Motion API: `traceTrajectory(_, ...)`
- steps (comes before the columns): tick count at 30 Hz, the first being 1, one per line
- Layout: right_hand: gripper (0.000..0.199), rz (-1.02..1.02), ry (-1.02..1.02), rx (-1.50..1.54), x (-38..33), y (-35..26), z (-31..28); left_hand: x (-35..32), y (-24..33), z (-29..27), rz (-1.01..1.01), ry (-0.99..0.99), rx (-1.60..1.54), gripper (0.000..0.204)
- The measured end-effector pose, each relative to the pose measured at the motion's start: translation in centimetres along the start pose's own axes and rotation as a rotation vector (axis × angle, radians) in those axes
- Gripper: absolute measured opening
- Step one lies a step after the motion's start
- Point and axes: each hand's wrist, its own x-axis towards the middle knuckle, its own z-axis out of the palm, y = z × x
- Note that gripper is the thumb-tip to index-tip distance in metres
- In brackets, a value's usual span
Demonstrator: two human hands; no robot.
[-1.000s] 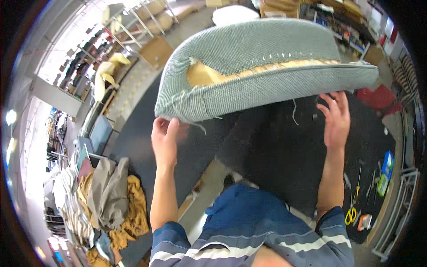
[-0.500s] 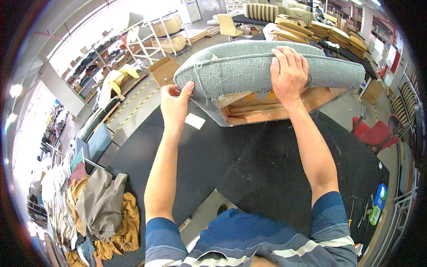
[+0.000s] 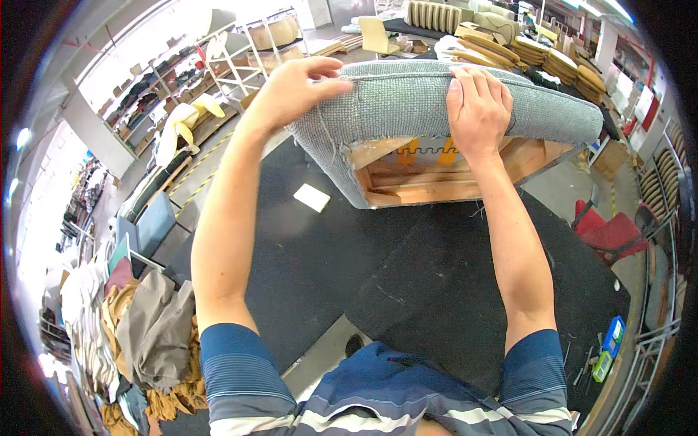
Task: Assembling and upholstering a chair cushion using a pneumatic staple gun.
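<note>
Seat (image 3: pixel 396 105): grey, padded, tipped up over far side of desk (image 3: pixel 327 261), wood frame (image 3: pixel 422 193) exposed; resting or lifted, can't tell.
R hand (image 3: pixel 480 109): clasping seat's top edge abt. midway, prob. to stop it toppling.
L hand (image 3: pixel 294 91): half-curled at seat's top L corner; gripping or just touching, can't tell.
White card (image 3: pixel 312 198): flat on desk, just L of seat's base.
Blue/green box (image 3: pixel 611 341): on desk, well R of seat, prob. set aside for elbow room.
</note>
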Motion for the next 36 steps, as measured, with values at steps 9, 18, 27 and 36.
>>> traceTrajectory(9, 0.023, 0.009, -0.028, -0.016, 0.2, 0.4, 0.6, -0.3, -2.6, -2.0, -0.116, 0.097, -0.067, 0.024)
traceTrajectory(18, 0.024, 0.010, -0.040, -0.018, 0.3, -0.3, 0.3, 6.9, -5.4, -0.8, 0.028, 0.194, 0.088, 0.046)
traceTrajectory(27, 0.024, -0.009, -0.025, 0.009, 0.5, -0.1, -0.1, 2.0, -1.7, -2.5, -0.127, -0.250, -0.107, 0.035)
traceTrajectory(36, 0.024, -0.004, -0.032, -0.020, 0.3, -0.3, -0.6, 2.9, -0.2, -0.1, 0.013, -0.037, -0.140, 0.032)
